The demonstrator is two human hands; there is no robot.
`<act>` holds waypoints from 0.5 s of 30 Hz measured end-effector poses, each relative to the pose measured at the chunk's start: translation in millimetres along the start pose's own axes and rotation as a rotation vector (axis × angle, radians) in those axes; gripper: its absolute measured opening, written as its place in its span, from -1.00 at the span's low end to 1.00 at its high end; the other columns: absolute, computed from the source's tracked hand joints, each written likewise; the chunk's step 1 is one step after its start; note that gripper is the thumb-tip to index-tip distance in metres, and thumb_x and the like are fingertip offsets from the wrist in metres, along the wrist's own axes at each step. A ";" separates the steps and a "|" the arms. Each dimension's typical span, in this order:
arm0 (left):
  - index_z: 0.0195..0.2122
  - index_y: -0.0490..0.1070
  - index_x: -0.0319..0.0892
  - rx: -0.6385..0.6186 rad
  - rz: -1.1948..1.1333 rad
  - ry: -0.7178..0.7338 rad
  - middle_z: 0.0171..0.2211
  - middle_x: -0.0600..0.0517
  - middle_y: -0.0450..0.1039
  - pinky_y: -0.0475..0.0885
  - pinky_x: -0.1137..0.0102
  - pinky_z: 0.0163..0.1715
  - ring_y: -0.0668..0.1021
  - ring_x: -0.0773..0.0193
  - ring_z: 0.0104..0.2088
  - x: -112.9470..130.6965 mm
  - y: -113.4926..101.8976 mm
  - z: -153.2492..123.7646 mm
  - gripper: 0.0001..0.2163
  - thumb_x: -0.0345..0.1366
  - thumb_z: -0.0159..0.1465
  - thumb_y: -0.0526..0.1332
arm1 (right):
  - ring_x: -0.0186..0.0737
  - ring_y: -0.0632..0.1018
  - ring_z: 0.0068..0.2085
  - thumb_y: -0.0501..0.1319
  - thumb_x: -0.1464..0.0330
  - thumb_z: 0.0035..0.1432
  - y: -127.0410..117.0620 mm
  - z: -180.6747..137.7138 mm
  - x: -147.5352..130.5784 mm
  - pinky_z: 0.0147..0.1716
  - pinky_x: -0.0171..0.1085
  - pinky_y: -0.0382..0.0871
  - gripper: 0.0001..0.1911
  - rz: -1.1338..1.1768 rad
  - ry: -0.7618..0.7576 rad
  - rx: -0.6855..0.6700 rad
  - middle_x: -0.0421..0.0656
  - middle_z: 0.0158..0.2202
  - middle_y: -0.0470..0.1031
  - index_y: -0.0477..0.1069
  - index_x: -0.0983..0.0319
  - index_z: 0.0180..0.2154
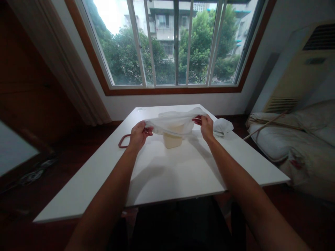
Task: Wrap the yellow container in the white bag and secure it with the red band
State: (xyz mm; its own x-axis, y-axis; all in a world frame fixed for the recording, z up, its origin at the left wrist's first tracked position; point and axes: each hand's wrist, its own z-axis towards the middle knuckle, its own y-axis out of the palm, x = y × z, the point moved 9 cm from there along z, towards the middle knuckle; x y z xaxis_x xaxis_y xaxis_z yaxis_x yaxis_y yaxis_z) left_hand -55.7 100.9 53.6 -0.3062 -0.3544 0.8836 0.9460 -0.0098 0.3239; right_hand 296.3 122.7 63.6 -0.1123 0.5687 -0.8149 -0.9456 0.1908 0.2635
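Observation:
Between my two hands a white plastic bag (172,122) is stretched out sideways. My left hand (138,136) pinches its left end, and my right hand (205,125) pinches its right end. Below and partly behind the bag stands a cream-coloured bin or tub (172,141) on the white table; the bag hides its upper part, and I cannot tell whether the bag touches its rim. A dark red ring-shaped frame (120,142) lies left of my left hand, partly hidden by it. Right of my right hand sits a crumpled white bag (223,127).
The white table (104,184) reaches toward a wall with a wide window (167,45). A covered sofa or bundle (300,139) with a thin stick lies to the right, near a tall air conditioner (295,66). A curtain (68,69) hangs at the left.

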 end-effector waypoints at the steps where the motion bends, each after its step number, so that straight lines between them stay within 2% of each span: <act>1: -0.27 0.35 -0.21 -0.001 0.019 0.035 -0.47 0.04 0.55 0.46 0.49 -0.57 0.51 0.40 -0.61 6.7 3.4 2.8 -0.61 0.06 0.21 0.30 | -0.27 0.60 -0.31 0.12 -0.01 0.22 3.8 5.3 -10.7 -0.31 -0.31 0.45 -0.61 -0.057 -0.061 0.008 -0.18 -0.34 0.54 0.34 0.19 -0.27; 3: -0.21 0.35 -0.20 -0.015 0.110 0.127 -0.32 -0.04 0.60 0.50 0.47 -0.50 0.61 0.32 -0.46 23.1 14.5 9.8 -0.58 0.10 0.22 0.27 | -0.26 0.56 -0.28 0.11 0.02 0.25 19.6 16.2 -34.5 -0.22 -0.27 0.44 -0.63 -0.196 -0.190 -0.026 -0.19 -0.35 0.51 0.35 0.19 -0.32; 6: -0.10 0.36 -0.18 -0.069 0.312 0.312 -0.11 -0.11 0.59 0.54 0.39 -0.28 0.64 0.20 -0.15 48.4 45.3 20.8 -0.57 0.09 0.24 0.23 | -0.21 0.50 -0.27 0.08 0.04 0.30 60.2 26.0 -66.1 -0.17 -0.22 0.41 -0.60 -0.364 -0.348 -0.158 -0.19 -0.39 0.48 0.38 0.21 -0.36; 8: -0.01 0.34 -0.16 -0.155 0.451 0.428 0.02 -0.13 0.52 0.52 0.29 -0.09 0.59 0.14 0.01 57.0 74.8 25.6 -0.50 0.04 0.16 0.34 | -0.18 0.50 -0.19 0.05 0.04 0.33 92.7 23.4 -82.9 -0.10 -0.20 0.39 -0.58 -0.383 -0.428 -0.278 -0.16 -0.31 0.52 0.43 0.24 -0.29; 9: 0.06 0.31 -0.15 -0.199 0.525 0.473 0.08 -0.14 0.48 0.49 0.25 -0.02 0.55 0.11 0.07 57.7 89.3 27.3 -0.40 -0.02 0.06 0.42 | -0.16 0.50 -0.14 0.04 0.04 0.33 109.1 18.6 -90.2 -0.06 -0.19 0.37 -0.57 -0.373 -0.466 -0.350 -0.14 -0.25 0.54 0.46 0.25 -0.23; 11: 0.16 0.24 -0.17 -0.231 0.637 0.540 0.12 -0.17 0.43 0.46 0.21 0.04 0.53 0.06 0.08 55.7 109.8 31.0 -0.20 -0.14 -0.09 0.51 | -0.15 0.52 -0.11 0.04 0.05 0.34 138.6 4.1 -99.3 -0.03 -0.19 0.37 -0.55 -0.356 -0.500 -0.513 -0.12 -0.19 0.56 0.49 0.27 -0.17; 12: 0.17 0.23 -0.19 -0.218 0.675 0.560 0.09 -0.16 0.45 0.47 0.21 0.03 0.54 0.06 0.05 54.0 115.2 33.7 -0.19 -0.19 -0.11 0.51 | -0.14 0.53 -0.11 0.04 0.05 0.34 149.2 -4.7 -102.0 -0.03 -0.18 0.37 -0.54 -0.355 -0.507 -0.588 -0.12 -0.18 0.57 0.50 0.27 -0.16; 14: 0.09 0.33 -0.23 -0.148 0.721 0.575 -0.08 -0.12 0.54 0.50 0.23 -0.05 0.59 0.09 -0.09 51.5 116.9 41.8 -0.35 -0.23 -0.04 0.46 | -0.12 0.54 -0.08 0.05 0.06 0.35 157.2 -21.0 -106.4 0.00 -0.15 0.37 -0.56 -0.366 -0.533 -0.663 -0.12 -0.14 0.59 0.52 0.26 -0.17; 15: -0.01 0.40 -0.24 -0.088 0.734 0.567 -0.16 -0.09 0.56 0.51 0.24 -0.09 0.60 0.10 -0.16 51.3 113.1 47.5 -0.48 -0.23 0.00 0.43 | -0.11 0.53 -0.04 0.06 0.07 0.35 154.0 -27.2 -108.4 0.04 -0.13 0.36 -0.58 -0.381 -0.560 -0.648 -0.11 -0.10 0.58 0.53 0.24 -0.17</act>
State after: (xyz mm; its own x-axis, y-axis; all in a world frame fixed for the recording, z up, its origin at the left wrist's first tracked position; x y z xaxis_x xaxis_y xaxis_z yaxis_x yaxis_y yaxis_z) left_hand 30.6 126.0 151.7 0.4471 -0.7037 0.5521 0.8941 0.3347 -0.2976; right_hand 154.6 68.7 178.5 0.2440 0.8941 -0.3755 -0.8932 0.0564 -0.4461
